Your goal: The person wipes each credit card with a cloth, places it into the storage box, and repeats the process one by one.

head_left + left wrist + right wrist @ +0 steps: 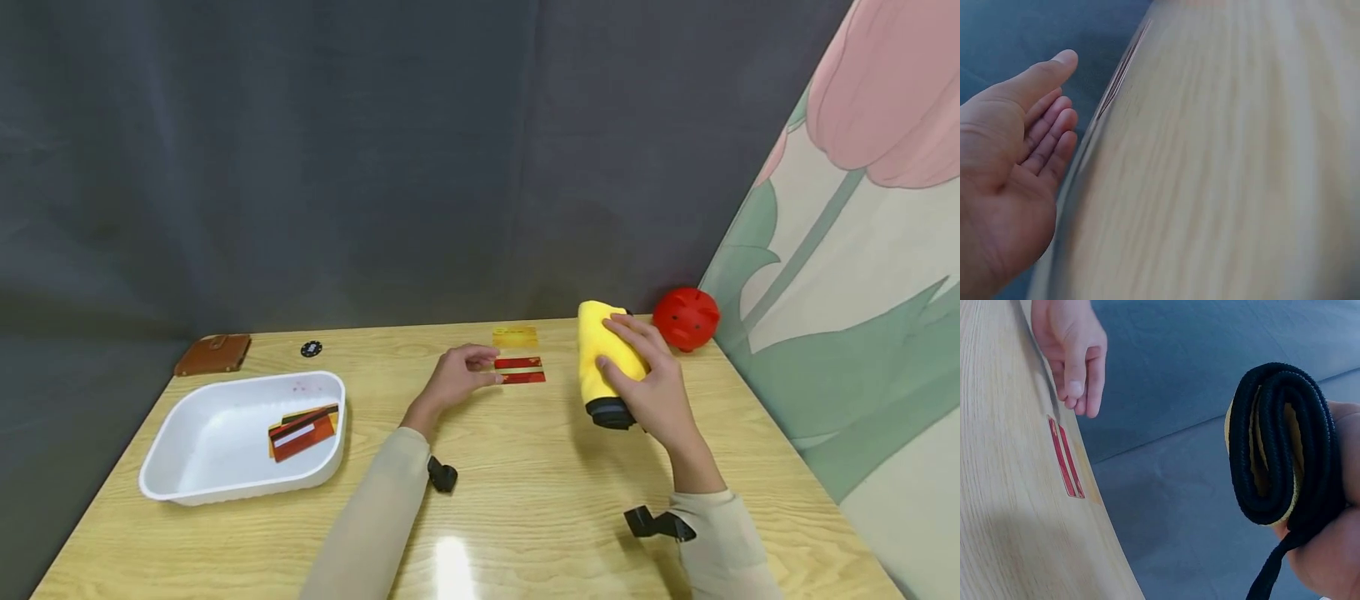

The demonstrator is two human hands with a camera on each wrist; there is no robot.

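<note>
The right hand (656, 383) grips a rolled yellow cloth (606, 354) above the right part of the table (525, 500), thumb on its near side and fingers over the far side; that wrap probably keeps the layers from springing loose. The left hand (456, 372) is well apart from it, fingers softly bent and holding nothing, just beside the left end of a red card (520, 370). The bent fingers suit a thin, flat thing, hard to lift except by an edge. A yellow card (515, 337) lies just beyond the red one, both flat and clear of the cloth. At left, a white tray (217, 433) holds more cards (303, 435), overlapping against its right side, where the wall likely stops them sliding. A brown wallet (213, 355) and a black chip (311, 348) sit beyond the tray; a red pig (686, 318) stands far right.

Only the right wrist view shows the roll's end: black-edged folds with yellow between, and a black strip hanging loose. From there the left fingertips look off the red card; from the head, the thumb seems to meet it, so I cannot tell about contact. The left wrist view bares the palm.
</note>
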